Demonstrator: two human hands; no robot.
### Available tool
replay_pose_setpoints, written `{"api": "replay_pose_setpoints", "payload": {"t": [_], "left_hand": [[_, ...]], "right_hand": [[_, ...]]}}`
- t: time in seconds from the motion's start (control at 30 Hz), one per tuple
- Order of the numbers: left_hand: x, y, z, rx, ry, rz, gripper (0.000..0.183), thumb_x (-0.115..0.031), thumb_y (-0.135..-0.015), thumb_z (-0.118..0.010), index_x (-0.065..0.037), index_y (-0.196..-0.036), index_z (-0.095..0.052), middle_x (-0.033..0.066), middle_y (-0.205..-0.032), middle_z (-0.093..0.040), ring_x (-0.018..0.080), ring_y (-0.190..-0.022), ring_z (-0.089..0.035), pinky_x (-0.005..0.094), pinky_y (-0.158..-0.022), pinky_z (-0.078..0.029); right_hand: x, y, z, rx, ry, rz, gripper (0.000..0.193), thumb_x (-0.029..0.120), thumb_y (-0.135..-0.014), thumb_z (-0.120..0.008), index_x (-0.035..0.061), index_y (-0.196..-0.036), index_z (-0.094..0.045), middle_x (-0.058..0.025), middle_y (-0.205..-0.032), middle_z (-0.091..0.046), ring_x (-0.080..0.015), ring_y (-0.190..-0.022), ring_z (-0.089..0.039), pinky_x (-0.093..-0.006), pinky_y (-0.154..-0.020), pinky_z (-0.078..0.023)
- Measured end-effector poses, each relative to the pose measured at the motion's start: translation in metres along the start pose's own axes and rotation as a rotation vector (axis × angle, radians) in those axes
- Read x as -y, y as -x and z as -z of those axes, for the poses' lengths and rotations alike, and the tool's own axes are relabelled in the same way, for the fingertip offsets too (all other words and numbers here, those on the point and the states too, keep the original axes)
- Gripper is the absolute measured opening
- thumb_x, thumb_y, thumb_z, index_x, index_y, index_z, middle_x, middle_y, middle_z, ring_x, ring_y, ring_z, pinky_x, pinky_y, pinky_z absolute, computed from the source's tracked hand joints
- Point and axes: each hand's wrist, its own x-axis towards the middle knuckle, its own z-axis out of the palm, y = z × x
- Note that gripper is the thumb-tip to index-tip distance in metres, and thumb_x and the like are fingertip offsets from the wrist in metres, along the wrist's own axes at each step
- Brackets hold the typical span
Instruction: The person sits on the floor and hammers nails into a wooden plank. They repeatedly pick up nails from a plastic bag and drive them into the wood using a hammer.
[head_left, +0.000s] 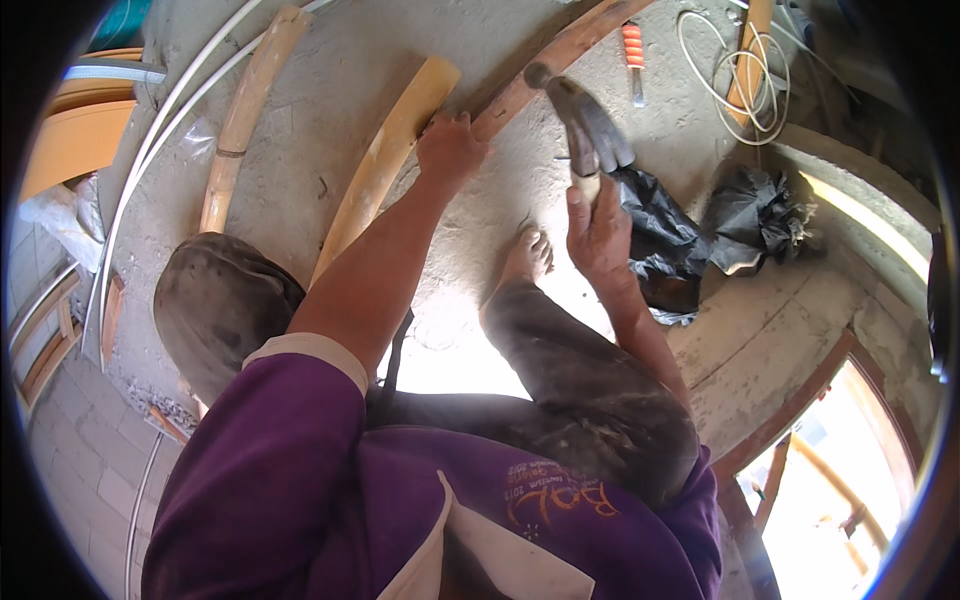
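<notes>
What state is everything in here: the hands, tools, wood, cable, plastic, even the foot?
Hammer: gripped in the right hand.
Reddish beam: lying down, left hand at its near end; grip unclear.
Light wooden plank: lying, lower end hidden.
Orange-handled tool: lying on the floor, unheld.
Thin white cable: loosely coiled.
Black plastic: crumpled.
Foot: bare.

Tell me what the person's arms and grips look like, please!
The left sleeve is purple with a wide, pale cuff. The right sleeve is purple too, but its edge is hard to see. The left forearm and right forearm are bare. The left grip and right grip wear no gloves.
</notes>
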Motion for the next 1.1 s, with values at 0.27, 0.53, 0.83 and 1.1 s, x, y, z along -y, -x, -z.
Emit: {"api": "replay_pose_setpoints", "payload": {"t": [0.27,0.53,0.83,1.1], "left_hand": [[0.007,-0.002,-0.008,-0.035,-0.051,-0.005,0.072,-0.047,-0.076,-0.073,-0.006,-0.132,-0.055,0.0185,-0.123,-0.057,0.0307,-0.116,-0.056,0.0403,-0.095,-0.048],[0.004,-0.002,-0.007,-0.057,-0.008,-0.018,0.072,-0.046,-0.076,-0.074,-0.005,-0.133,-0.055,0.0176,-0.122,-0.058,0.0304,-0.113,-0.058,0.0394,-0.094,-0.048],[0.005,-0.008,-0.020,-0.077,-0.035,-0.006,0.064,-0.046,-0.081,-0.068,-0.010,-0.131,-0.056,0.0172,-0.123,-0.056,0.0333,-0.114,-0.057,0.0430,-0.093,-0.048],[0.003,-0.002,-0.012,-0.084,0.009,0.004,0.071,-0.045,-0.075,-0.075,-0.006,-0.131,-0.056,0.0191,-0.120,-0.057,0.0332,-0.112,-0.058,0.0420,-0.093,-0.048]], "right_hand": [[0.002,-0.013,0.003,-0.131,-0.015,0.254,0.034,0.030,-0.097,-0.055,-0.0009,-0.110,-0.048,-0.0261,-0.070,-0.059,-0.0476,-0.065,-0.060,-0.0488,-0.053,-0.045],[-0.014,-0.029,-0.010,0.243,0.197,-0.050,0.044,0.040,-0.097,-0.047,0.0006,-0.116,-0.048,-0.0262,-0.099,-0.062,-0.0425,-0.091,-0.062,-0.0505,-0.078,-0.048],[-0.008,-0.027,-0.010,0.306,0.156,-0.122,0.049,0.042,-0.098,-0.045,-0.0019,-0.119,-0.046,-0.0294,-0.098,-0.062,-0.0470,-0.091,-0.061,-0.0526,-0.081,-0.047],[0.027,-0.005,0.018,0.026,-0.094,-0.030,0.050,0.041,-0.098,-0.046,-0.0045,-0.120,-0.045,-0.0282,-0.092,-0.063,-0.0453,-0.092,-0.061,-0.0507,-0.081,-0.047]]}}
